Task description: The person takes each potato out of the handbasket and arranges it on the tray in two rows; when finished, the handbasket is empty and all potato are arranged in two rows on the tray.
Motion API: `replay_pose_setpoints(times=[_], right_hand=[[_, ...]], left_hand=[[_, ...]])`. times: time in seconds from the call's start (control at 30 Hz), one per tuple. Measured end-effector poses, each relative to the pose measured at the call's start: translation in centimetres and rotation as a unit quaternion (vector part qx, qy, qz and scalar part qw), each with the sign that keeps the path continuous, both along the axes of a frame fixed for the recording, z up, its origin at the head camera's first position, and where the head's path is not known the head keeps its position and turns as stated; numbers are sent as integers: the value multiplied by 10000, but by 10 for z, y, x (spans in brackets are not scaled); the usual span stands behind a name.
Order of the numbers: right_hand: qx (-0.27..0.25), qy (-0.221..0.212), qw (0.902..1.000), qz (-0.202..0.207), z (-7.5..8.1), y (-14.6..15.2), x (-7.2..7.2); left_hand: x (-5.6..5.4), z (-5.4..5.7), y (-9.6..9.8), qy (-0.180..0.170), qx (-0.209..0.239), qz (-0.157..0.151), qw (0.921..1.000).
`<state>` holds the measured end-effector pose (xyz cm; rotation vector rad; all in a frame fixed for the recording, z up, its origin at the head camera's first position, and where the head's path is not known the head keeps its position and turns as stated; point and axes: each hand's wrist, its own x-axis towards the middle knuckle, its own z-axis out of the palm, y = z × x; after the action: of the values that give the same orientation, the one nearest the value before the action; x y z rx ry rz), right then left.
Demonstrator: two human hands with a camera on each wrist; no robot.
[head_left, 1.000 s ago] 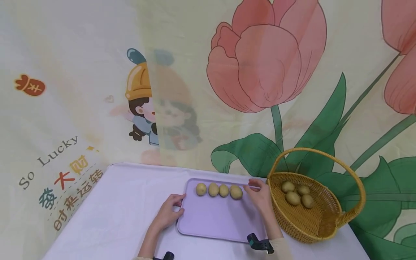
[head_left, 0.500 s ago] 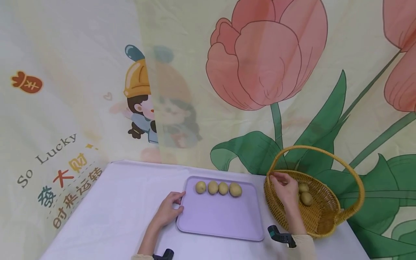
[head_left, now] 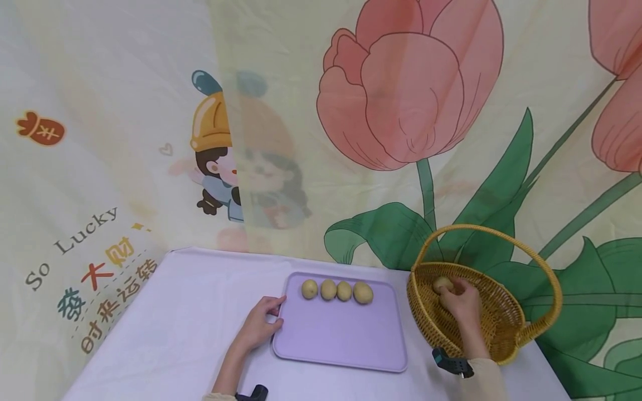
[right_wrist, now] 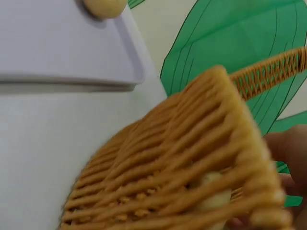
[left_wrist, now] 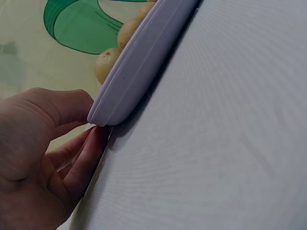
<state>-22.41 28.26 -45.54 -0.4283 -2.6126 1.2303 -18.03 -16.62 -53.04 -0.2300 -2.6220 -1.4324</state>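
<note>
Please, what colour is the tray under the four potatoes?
The tray is light purple, best seen in the head view.

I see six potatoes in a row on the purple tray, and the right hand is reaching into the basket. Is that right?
Not quite: the head view shows four potatoes in a row on the purple tray, not six. And yes, the right hand is reaching into the basket.

- The basket [right_wrist: 168,139]: blurred and cut off in the right wrist view.
- Inside the basket: right hand [head_left: 463,303] partly hides 1 potato [head_left: 442,284].
- Left of the basket, same wrist view: tray [right_wrist: 72,48] cut off.
</note>
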Motion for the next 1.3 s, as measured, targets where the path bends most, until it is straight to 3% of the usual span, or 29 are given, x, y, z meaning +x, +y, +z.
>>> replay_pose_setpoints(times=[0.43, 0.73, 1.3], right_hand=[[159, 237, 9996, -21, -12, 11, 6], [679, 500, 9964, -21, -16, 14, 5], [1036, 161, 9937, 384, -19, 18, 2]], left_hand=[[-1, -3, 0, 91, -40, -17, 9999], [-1, -4, 0, 74, 16, -2, 10000], [-3, -4, 0, -118, 5, 68, 9999]])
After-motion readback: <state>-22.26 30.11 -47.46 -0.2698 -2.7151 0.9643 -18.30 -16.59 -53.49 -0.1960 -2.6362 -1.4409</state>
